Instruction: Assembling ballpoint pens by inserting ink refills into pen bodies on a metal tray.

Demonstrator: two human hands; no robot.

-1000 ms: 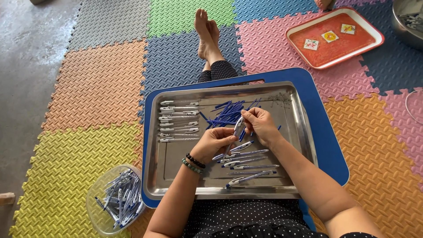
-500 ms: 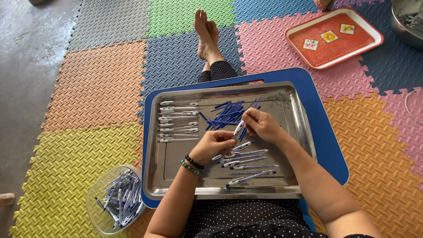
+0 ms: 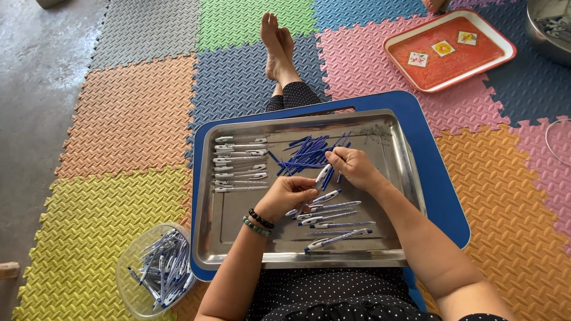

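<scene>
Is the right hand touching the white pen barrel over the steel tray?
Touching: the head view shows the right hand pinching the top end of the white pen barrel.

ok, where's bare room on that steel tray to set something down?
Bare: tray floor's near-left corner, below the white barrels and beside the left hand. Crowded: blue refills by the right hand, and assembled pens.

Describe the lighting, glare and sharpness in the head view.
Head view: even daylight, soft shadows; the steel tray shows dull reflections with no harsh glare; the left hand, the right hand and the pen are sharp; straight mat seams bow slightly toward the frame edges.
</scene>
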